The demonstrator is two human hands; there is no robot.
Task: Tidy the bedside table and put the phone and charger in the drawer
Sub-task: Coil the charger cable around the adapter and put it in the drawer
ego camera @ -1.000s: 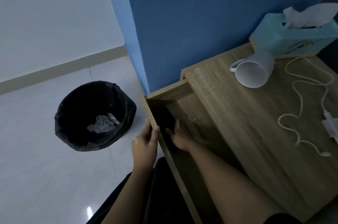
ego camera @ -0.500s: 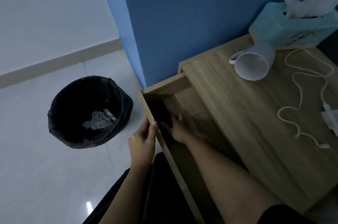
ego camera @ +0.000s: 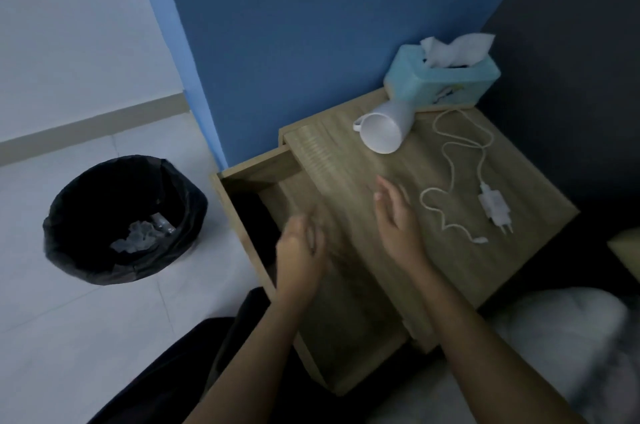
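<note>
Charger (ego camera: 494, 208) lies on the bedside table (ego camera: 346, 160), just right of the empty, spread right hand (ego camera: 394, 215). Blurred left hand (ego camera: 299, 250) hovers over the open drawer (ego camera: 221, 202), holding nothing; a dark phone-like shape (ego camera: 254, 222) sits inside

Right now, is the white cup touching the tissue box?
Touching. The head view shows the tipped white cup lying on its side, its base butted against the tissue box's lower front corner, no gap visible.

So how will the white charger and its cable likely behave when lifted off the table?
The cable lies in loose curves, so it will probably flop and trail. The charger looks small, likely light; lifting that end should drag the rest across the table.
</note>
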